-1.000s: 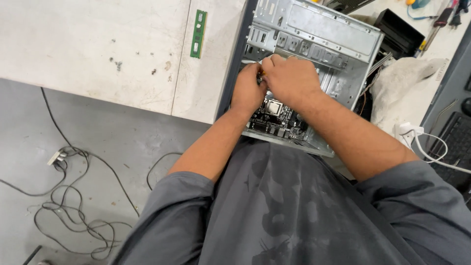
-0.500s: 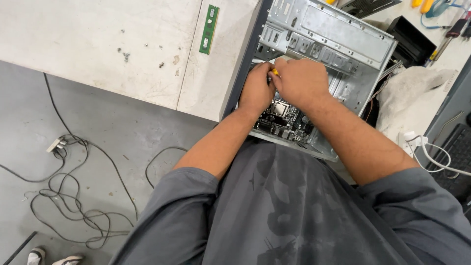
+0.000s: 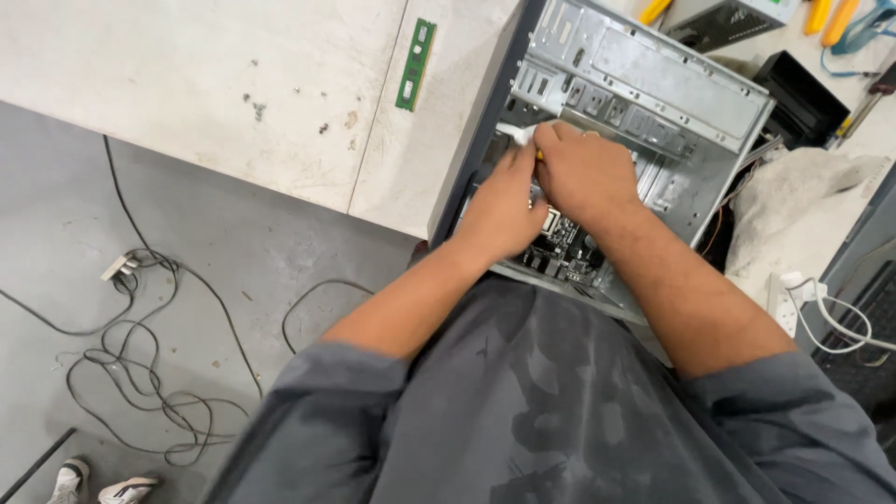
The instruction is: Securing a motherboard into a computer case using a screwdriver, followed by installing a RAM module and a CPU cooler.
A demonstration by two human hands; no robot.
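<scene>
Both hands work inside the open computer case [image 3: 644,103] lying on the desk [image 3: 187,84]. The right hand [image 3: 583,173] is closed around a white-tipped tool [image 3: 516,133]; the left hand [image 3: 504,210] curls beside it over the circuit board [image 3: 560,247], its grip hidden.

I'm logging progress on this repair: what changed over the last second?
Little changed. Both hands, left hand and right hand, stay together inside the open computer case, gripping a white-tipped tool. The green memory stick still lies on the table. Only the camera shifted.
</scene>
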